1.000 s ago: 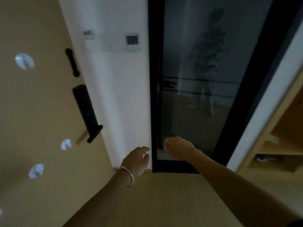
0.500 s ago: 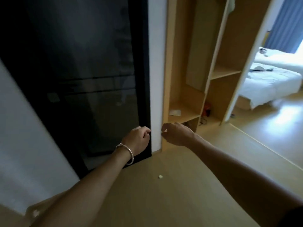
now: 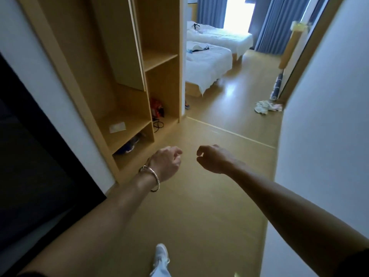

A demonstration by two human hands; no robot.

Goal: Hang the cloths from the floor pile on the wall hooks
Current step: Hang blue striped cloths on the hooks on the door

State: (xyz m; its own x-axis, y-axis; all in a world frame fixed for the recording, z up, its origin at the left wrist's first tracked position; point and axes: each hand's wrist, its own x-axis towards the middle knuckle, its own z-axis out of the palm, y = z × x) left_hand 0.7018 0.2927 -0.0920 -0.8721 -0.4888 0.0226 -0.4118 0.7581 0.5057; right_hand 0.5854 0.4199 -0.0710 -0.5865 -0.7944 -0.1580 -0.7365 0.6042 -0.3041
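Left grip (image 3: 166,162), with a bracelet (image 3: 157,180) at the wrist, is loosely curled and holds nothing. Right grip (image 3: 214,158), just beside it, is also loosely curled and empty. Both reach forward above a wooden floor (image 3: 199,216).

Left of the left grip are a dark glass panel (image 3: 30,156) and an open wooden wardrobe (image 3: 123,76). Far ahead of both grips, two white beds (image 3: 207,62) stand in a bright room.

Well ahead and to the right of the right grip, the cloth pile (image 3: 266,106) lies on the floor near a white wall corner. No wall hooks are in view.

With neither grip carrying a cloth, this looks like the walk to fetch one. The pile has cloths left to hang. How many are already hung cannot be told.
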